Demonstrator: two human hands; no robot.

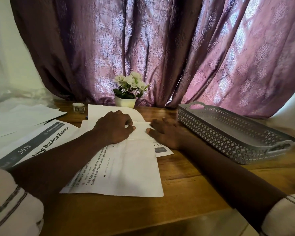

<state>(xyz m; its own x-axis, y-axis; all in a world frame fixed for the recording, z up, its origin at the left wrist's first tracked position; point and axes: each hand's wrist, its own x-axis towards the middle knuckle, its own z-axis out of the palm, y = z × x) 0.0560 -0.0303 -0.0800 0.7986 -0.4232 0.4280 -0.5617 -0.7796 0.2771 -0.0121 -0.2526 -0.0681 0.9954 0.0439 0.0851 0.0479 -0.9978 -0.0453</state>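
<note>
The left hand [114, 128], curled in a fist, and the right hand [163, 132], fingers flat, sit near each other without touching, pressing a fold into the white printed paper sheet [131, 167] on the brown wooden table [177, 176], so creasing seems begun but unfinished, beside a grey perforated plastic tray [228, 133].

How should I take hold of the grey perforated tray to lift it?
Take the grey tray by the slots cut in its short end walls, the far handle slot and the near handle slot, one hand from each end. The long walls are low, a poor grip.
</note>
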